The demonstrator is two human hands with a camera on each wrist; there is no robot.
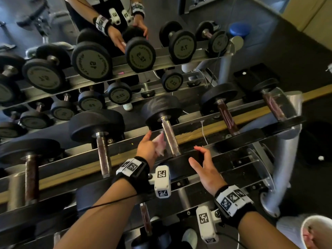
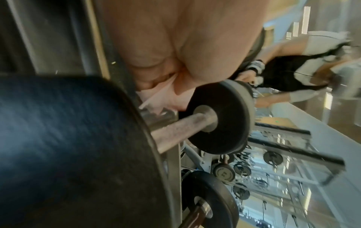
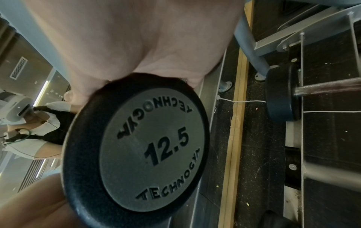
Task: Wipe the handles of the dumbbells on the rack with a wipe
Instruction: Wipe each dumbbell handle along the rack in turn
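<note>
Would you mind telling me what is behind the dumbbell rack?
Behind the dumbbell rack stands a mirror, showing reflected dumbbells, the person, and the left hand holding the wipe. The rack and weights cover the mirror's lower part, so the wall's base cannot be seen.

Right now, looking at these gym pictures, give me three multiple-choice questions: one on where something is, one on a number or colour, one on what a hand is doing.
1. Where is the wipe?
A. draped on the mirror
B. in the left hand, beside the dumbbell handle
C. on the floor

2. What number is on the dumbbell end plate by the right hand?
A. 12.5
B. 20
C. 5

3. How is the right hand?
A. gripping the wipe
B. fist round a handle
C. fingers open at the dumbbell's near end

Answers:
1 B, the head view shows the pale wipe pinched in the left hand next to the metal handle.
2 A, the right wrist view reads 12.5.
3 C, the fingers are spread and hold nothing.
</note>
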